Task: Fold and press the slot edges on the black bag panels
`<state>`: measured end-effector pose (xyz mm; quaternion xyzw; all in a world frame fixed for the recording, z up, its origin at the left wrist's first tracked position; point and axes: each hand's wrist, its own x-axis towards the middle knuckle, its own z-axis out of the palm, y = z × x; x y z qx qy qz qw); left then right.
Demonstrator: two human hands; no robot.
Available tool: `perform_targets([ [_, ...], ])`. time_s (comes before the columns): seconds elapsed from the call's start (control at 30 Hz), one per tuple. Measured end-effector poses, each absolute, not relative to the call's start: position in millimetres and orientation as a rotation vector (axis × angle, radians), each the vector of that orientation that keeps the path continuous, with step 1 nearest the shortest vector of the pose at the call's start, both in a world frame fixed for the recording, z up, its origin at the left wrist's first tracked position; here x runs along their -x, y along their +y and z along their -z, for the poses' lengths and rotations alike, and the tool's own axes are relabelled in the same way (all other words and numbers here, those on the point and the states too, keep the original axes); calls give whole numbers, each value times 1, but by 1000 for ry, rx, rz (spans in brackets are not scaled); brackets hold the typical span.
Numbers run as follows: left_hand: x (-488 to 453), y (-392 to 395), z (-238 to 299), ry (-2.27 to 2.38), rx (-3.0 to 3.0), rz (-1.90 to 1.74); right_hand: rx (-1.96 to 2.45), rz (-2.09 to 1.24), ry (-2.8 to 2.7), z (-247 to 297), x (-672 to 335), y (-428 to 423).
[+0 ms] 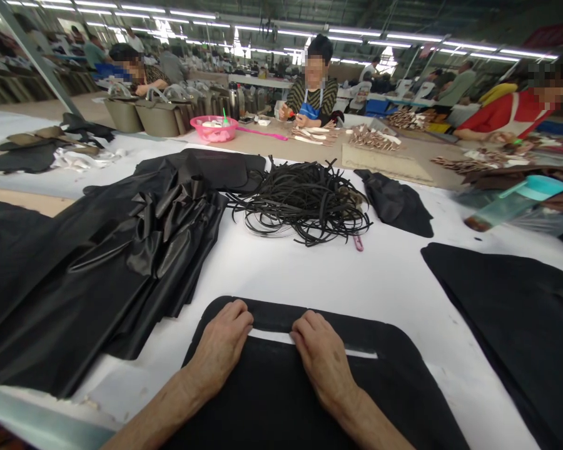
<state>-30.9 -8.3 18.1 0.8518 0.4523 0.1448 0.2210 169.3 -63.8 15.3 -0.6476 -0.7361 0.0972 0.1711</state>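
Note:
A black sheet panel with rounded corners lies flat in front of me, partly under my forearms. Along its far edge runs a narrow white strip, which passes beneath my right hand. My left hand is closed at the strip's left end, fingertips curled down against the panel. Farther right, my right hand has its fingers bent and pressed together on the strip, with the thumb side facing the left hand. The fingertips' exact grip is hidden.
A tangle of thin black strips lies beyond the panel, a pink tool beside it. Crumpled black sheets cover the left. At right are another black panel and a tilted bottle. Co-workers sit across the table.

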Motion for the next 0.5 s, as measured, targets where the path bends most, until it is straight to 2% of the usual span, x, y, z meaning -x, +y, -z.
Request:
perform_targets([
  [0.3, 24, -10, -21, 1340, -2345, -353, 1947, -109, -2089, -13, -162, -61],
  [0.5, 19, -10, -23, 1413, -2323, -321, 2037, -190, -2098, -18, -161, -58],
])
